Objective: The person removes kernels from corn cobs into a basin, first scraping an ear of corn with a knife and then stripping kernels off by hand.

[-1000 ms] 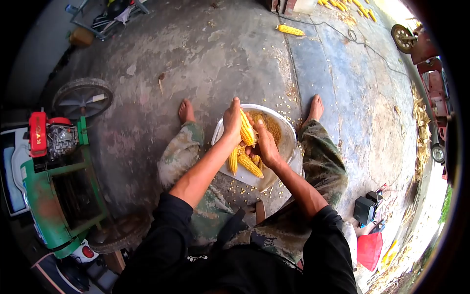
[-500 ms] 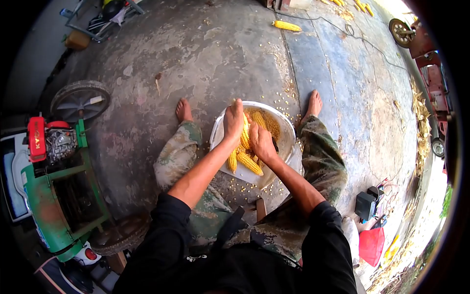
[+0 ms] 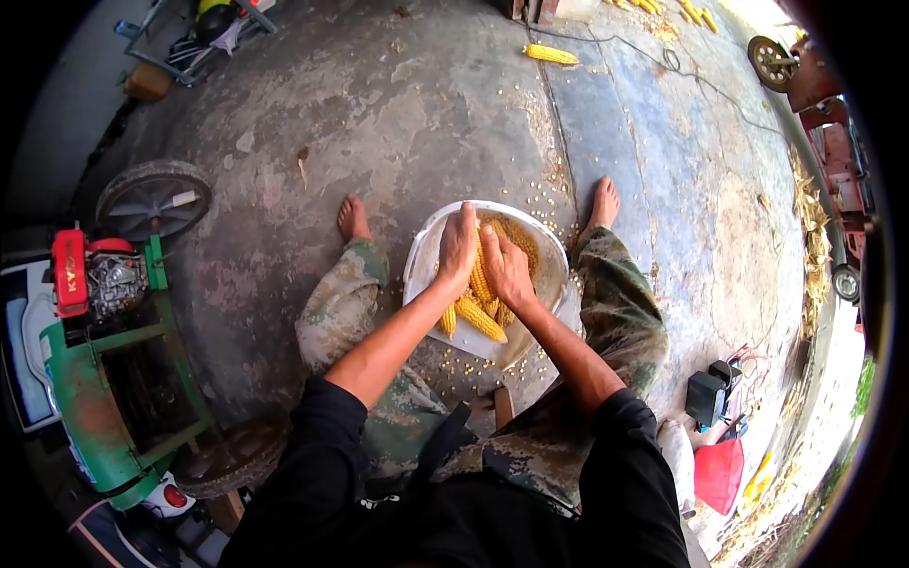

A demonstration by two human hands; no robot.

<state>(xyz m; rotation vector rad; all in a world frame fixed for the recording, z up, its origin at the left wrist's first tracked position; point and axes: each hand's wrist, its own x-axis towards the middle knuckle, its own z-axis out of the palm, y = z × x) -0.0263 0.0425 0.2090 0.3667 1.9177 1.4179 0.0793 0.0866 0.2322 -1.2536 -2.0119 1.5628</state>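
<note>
A white tub (image 3: 421,270) stands between my feet, with ears of corn (image 3: 481,319) and loose yellow kernels (image 3: 533,248) inside it. Over the tub, my left hand (image 3: 457,249) is closed, thumb uppermost, around an ear of corn (image 3: 480,276). My right hand (image 3: 507,272) presses against the same ear from the other side, its thumb lying along the top near my left hand. The fingers' undersides and part of this ear are hidden.
Scattered kernels (image 3: 466,363) lie around the tub. To the left stands a green machine (image 3: 85,407) with a red engine and wheels. A lone ear of corn (image 3: 550,54) lies on the floor ahead, near a cable (image 3: 671,59). Black boxes (image 3: 705,398) sit at right.
My right hand has shifted up and closer to my left hand, its thumb now higher. The left hand has dipped slightly. A dark object beside my right hand is no longer visible.
</note>
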